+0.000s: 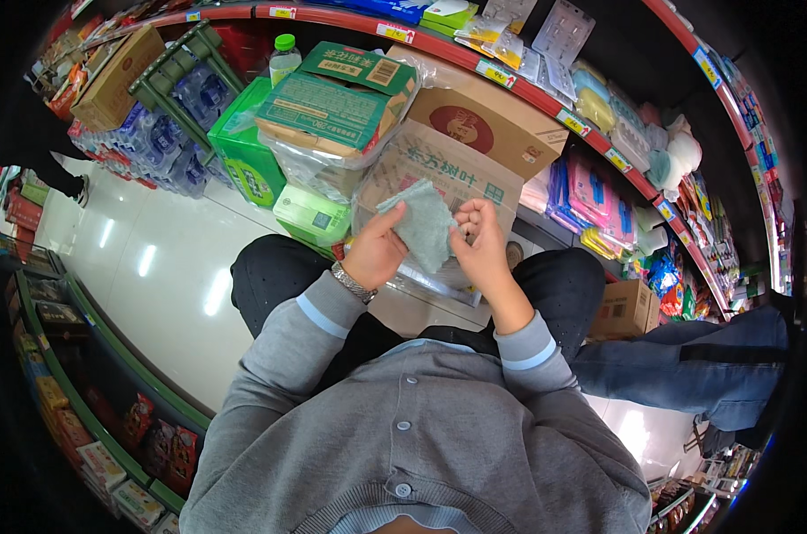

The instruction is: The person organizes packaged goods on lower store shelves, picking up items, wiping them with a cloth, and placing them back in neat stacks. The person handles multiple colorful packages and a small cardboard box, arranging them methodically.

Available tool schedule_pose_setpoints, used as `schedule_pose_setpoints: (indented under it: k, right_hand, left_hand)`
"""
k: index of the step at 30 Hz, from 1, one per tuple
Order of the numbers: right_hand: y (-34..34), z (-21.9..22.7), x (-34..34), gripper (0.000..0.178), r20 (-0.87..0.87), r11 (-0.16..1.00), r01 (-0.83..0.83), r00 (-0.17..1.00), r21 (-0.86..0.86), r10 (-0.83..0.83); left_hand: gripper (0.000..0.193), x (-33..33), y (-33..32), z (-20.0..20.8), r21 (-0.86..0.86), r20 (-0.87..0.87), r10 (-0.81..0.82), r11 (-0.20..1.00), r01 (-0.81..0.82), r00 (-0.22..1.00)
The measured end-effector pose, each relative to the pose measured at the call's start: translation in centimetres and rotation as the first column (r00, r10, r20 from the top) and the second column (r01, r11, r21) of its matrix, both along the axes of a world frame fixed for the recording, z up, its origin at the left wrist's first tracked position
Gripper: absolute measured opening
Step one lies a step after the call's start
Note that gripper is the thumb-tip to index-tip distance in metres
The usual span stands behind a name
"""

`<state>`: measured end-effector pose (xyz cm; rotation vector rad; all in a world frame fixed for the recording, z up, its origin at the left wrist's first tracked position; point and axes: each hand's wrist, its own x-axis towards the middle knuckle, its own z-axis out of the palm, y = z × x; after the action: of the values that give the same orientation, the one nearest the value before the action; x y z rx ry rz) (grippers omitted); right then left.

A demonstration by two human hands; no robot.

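A pale grey-green cloth [423, 226], creased and folded into a rough square, is held up between my two hands. My left hand [377, 246] is closed on its left edge, thumb on top; a metal watch circles that wrist. At the cloth's right edge, my right hand [482, 242] pinches it between thumb and finger, the other fingers curled. Right below the cloth stands a cardboard box [484, 182] with green print and clear plastic wrap, set in front of my knees.
Left of the box are a plastic-wrapped carton of green packs [332, 107], green cartons [313, 216] and bottled-water packs [154, 142]. A red-edged shelf [546, 109] of goods curves along the far side. A person's jeans-clad leg [688, 356] is at my right. Another shelf [110, 356] stands lower left.
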<state>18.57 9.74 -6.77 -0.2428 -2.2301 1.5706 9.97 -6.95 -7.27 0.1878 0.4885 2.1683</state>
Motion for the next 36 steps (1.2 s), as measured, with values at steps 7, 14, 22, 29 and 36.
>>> schedule_pose_setpoints:
  k: [7,14,22,29,36]
  right_hand:
    - [1.4,-1.2,-0.3,0.039,0.15,0.998,0.036,0.988,0.042,-0.042]
    - [2.7,-0.8,0.4,0.024,0.13,0.772,-0.205,0.929,-0.601,0.348]
    - [5.0,1.6,0.9,0.014,0.183,0.9,-0.274,0.919,-0.338,0.349]
    - [7.1,3.3,1.2,0.017,0.218,0.898,-0.4,0.874,-0.186,0.434]
    - [13.7,5.8,-2.0,0.02,0.156,0.908,-0.229,0.942,-0.351,0.298]
  left_hand:
    - [0.033,-0.1,0.2,0.0,0.024,0.074,-0.004,1.0,0.002,0.997]
    - [0.038,0.0,0.0,-0.2,0.026,0.105,-0.018,1.0,0.015,0.994]
    - [0.05,-0.6,-1.0,1.4,-0.426,-0.622,-0.177,0.894,-0.14,0.763]
    - [0.037,-0.3,1.5,4.3,-0.609,-0.626,-0.477,0.793,-0.006,0.617]
    - [0.032,-3.5,6.6,6.1,-0.607,-0.579,-0.41,0.794,-0.037,0.705]
